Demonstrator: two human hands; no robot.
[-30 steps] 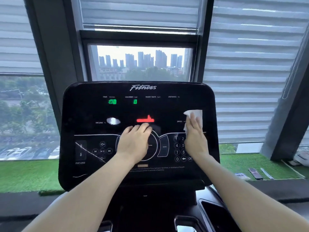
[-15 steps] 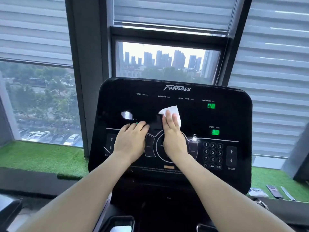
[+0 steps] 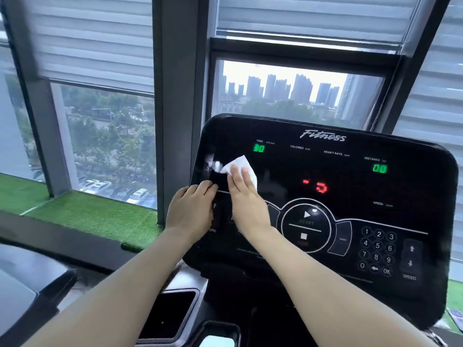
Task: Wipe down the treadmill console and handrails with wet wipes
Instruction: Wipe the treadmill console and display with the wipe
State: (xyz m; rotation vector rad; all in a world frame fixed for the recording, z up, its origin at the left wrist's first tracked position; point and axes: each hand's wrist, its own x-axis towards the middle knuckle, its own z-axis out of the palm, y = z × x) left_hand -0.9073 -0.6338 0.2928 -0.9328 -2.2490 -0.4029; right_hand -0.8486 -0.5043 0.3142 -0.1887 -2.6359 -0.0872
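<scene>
The black treadmill console [image 3: 338, 201] fills the right half of the view, its green and red readouts lit. My right hand [image 3: 246, 199] lies flat with straight fingers on a white wet wipe [image 3: 240, 165], pressing it against the console's upper left area. My left hand [image 3: 191, 212] rests beside it on the console's left edge, fingers bent against the panel and holding nothing. The handrails are not visible.
A round START/stop dial [image 3: 307, 225] and a number keypad [image 3: 377, 251] sit on the console's lower part. A black cup-holder tray [image 3: 170, 314] lies below. Behind stand a grey window pillar [image 3: 179, 96] and a sill of green artificial turf [image 3: 95, 216].
My right hand has slid the wipe from the console's right side across to its left. My left hand has shifted left too, to the panel's edge. The view has turned left.
</scene>
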